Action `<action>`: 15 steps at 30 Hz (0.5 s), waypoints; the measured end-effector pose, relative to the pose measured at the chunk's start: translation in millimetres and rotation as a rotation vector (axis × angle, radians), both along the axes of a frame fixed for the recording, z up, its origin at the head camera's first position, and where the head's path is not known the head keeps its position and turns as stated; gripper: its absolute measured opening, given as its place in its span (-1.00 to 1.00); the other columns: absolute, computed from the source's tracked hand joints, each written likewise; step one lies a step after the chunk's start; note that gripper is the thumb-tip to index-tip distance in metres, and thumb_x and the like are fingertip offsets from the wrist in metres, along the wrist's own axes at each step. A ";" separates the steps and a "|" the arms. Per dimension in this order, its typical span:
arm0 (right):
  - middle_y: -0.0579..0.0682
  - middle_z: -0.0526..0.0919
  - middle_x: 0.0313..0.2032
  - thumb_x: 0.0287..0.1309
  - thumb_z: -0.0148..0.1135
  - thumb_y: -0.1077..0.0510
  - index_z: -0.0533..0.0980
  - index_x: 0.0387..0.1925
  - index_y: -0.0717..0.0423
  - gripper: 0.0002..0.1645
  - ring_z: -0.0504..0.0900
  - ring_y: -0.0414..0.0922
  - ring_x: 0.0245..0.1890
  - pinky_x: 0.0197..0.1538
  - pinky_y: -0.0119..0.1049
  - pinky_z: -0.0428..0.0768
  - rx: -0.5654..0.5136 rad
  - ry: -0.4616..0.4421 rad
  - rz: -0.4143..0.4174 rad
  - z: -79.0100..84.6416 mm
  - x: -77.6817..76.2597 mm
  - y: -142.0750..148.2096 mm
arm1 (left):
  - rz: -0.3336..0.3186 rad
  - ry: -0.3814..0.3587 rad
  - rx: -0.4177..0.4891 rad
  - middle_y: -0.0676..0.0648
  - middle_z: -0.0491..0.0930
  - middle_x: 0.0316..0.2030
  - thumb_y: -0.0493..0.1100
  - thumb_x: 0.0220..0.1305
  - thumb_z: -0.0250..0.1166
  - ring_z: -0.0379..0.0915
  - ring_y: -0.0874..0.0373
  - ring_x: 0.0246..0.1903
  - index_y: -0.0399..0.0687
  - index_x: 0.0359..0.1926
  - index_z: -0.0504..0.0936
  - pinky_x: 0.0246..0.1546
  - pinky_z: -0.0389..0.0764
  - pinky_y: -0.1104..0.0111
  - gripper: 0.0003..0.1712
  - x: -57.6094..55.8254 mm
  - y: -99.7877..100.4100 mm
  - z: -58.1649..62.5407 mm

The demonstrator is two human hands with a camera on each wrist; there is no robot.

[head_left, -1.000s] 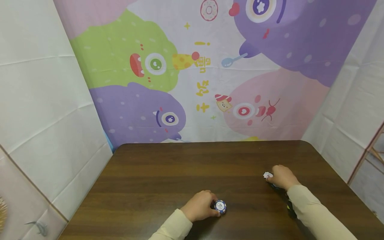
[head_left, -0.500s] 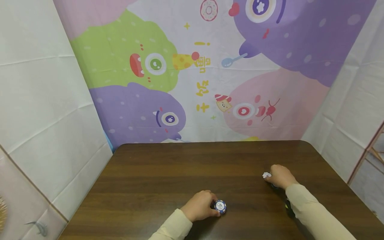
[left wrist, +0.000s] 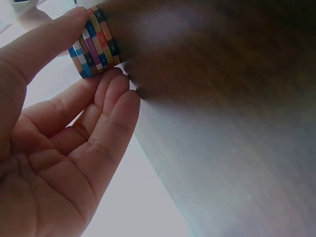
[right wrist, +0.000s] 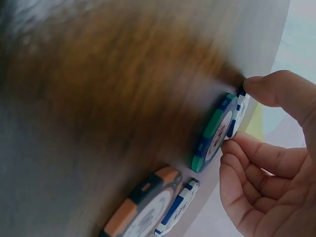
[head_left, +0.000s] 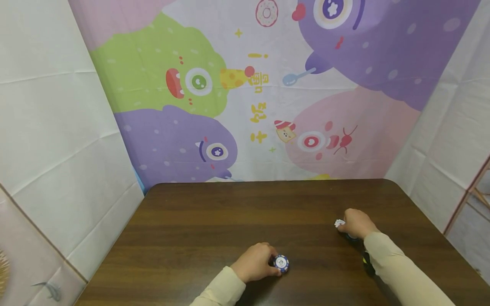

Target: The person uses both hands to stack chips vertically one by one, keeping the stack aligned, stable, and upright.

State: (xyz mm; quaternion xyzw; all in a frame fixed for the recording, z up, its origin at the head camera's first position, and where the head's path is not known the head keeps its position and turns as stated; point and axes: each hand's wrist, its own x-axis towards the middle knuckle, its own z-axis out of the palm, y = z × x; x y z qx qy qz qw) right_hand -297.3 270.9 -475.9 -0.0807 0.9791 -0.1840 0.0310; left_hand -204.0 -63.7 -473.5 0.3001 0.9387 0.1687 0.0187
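My left hand (head_left: 255, 262) grips a short stack of poker chips (head_left: 281, 263) between thumb and fingers, low over the table. The top chip is blue and white, and the left wrist view shows several coloured edges in the stack (left wrist: 96, 44). Farther right, my right hand (head_left: 357, 223) pinches a white-and-blue poker chip (right wrist: 239, 112) at its edge between thumb and index finger. Right beside that chip, a green-and-blue chip (right wrist: 217, 131) lies on the table, mostly hidden by the hand in the head view.
An orange-and-black chip (right wrist: 148, 207) and another white-and-blue chip (right wrist: 177, 207) lie nearer my right wrist. Under the right sleeve (head_left: 394, 263), a dark chip with a yellow patch (head_left: 365, 261) shows. The brown wooden table (head_left: 214, 212) ends at a printed cloth backdrop (head_left: 252, 161).
My right hand has slid slightly left with the white-and-blue chip, and the sleeve has shifted along with it. My left hand and its stack have stayed in place.
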 end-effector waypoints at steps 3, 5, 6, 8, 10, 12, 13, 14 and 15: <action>-0.21 0.18 -0.77 -0.05 0.36 0.12 0.22 -0.83 -0.05 -0.49 0.17 -0.23 -0.70 -0.57 -0.35 0.15 0.004 0.004 -0.004 -0.8 0.3 1.0 | 0.000 0.006 -0.004 0.16 0.64 -0.38 0.02 -0.10 0.57 0.41 0.41 -0.39 0.00 -0.32 0.73 -0.33 0.46 0.53 -0.68 0.0 0.4 -0.7; -0.21 0.18 -0.76 -0.05 0.36 0.11 0.22 -0.83 -0.05 -0.49 0.17 -0.23 -0.70 -0.57 -0.35 0.15 0.003 0.004 -0.007 -1.2 0.8 1.3 | 0.000 0.007 -0.006 0.15 0.64 -0.38 0.02 -0.09 0.57 0.42 0.40 -0.38 0.00 -0.31 0.73 -0.32 0.46 0.52 -0.67 0.1 0.6 -0.7; -0.21 0.18 -0.76 -0.05 0.36 0.11 0.22 -0.83 -0.05 -0.49 0.17 -0.23 -0.70 -0.57 -0.36 0.15 0.001 0.002 -0.008 -0.9 1.3 1.1 | 0.000 0.007 -0.006 0.15 0.64 -0.38 0.02 -0.09 0.57 0.43 0.40 -0.38 -0.01 -0.31 0.73 -0.32 0.46 0.52 -0.67 0.2 0.6 -0.6; -0.21 0.19 -0.75 -0.06 0.36 0.11 0.23 -0.81 -0.04 -0.51 0.18 -0.23 -0.69 -0.56 -0.35 0.16 -0.004 0.009 -0.002 0.7 2.9 0.0 | 0.002 0.005 -0.006 0.14 0.65 -0.37 0.02 -0.10 0.57 0.43 0.40 -0.38 -0.01 -0.31 0.73 -0.31 0.47 0.52 -0.66 0.5 0.5 -0.3; -0.20 0.23 -0.74 -0.07 0.36 0.10 0.27 -0.78 -0.02 -0.56 0.21 -0.22 -0.68 -0.55 -0.35 0.19 -0.013 0.018 0.006 3.5 5.1 -2.0 | 0.002 0.004 -0.004 0.14 0.65 -0.37 0.02 -0.10 0.57 0.43 0.40 -0.38 -0.02 -0.31 0.73 -0.31 0.47 0.51 -0.66 0.5 0.3 -0.1; -0.18 0.28 -0.72 -0.07 0.35 0.10 0.32 -0.76 0.02 -0.61 0.25 -0.20 -0.67 -0.55 -0.33 0.21 -0.022 0.028 0.015 7.6 7.7 -5.1 | 0.004 0.004 -0.004 0.14 0.64 -0.38 0.02 -0.10 0.57 0.42 0.40 -0.38 -0.01 -0.31 0.73 -0.31 0.47 0.51 -0.66 0.6 0.1 0.1; -0.17 0.30 -0.71 -0.08 0.36 0.09 0.34 -0.73 0.03 -0.63 0.27 -0.19 -0.66 -0.54 -0.32 0.23 -0.023 0.040 0.024 9.6 9.2 -6.6 | 0.004 0.004 -0.004 0.14 0.64 -0.38 0.02 -0.11 0.57 0.41 0.40 -0.39 -0.01 -0.32 0.73 -0.32 0.46 0.51 -0.67 0.5 0.1 0.1; -0.16 0.33 -0.70 -0.08 0.36 0.09 0.36 -0.72 0.04 -0.66 0.29 -0.18 -0.65 -0.54 -0.32 0.24 -0.023 0.045 0.028 11.6 10.5 -8.5 | 0.004 0.003 -0.005 0.15 0.63 -0.39 0.02 -0.11 0.57 0.40 0.40 -0.40 -0.01 -0.32 0.73 -0.33 0.46 0.51 -0.67 0.4 0.0 0.1; -0.15 0.35 -0.70 -0.08 0.36 0.09 0.38 -0.71 0.06 -0.67 0.30 -0.18 -0.66 -0.54 -0.32 0.26 -0.025 0.048 0.034 13.3 11.6 -10.4 | 0.003 0.004 -0.005 0.15 0.63 -0.40 0.02 -0.11 0.57 0.39 0.40 -0.40 0.00 -0.33 0.73 -0.33 0.45 0.52 -0.68 0.4 0.1 0.1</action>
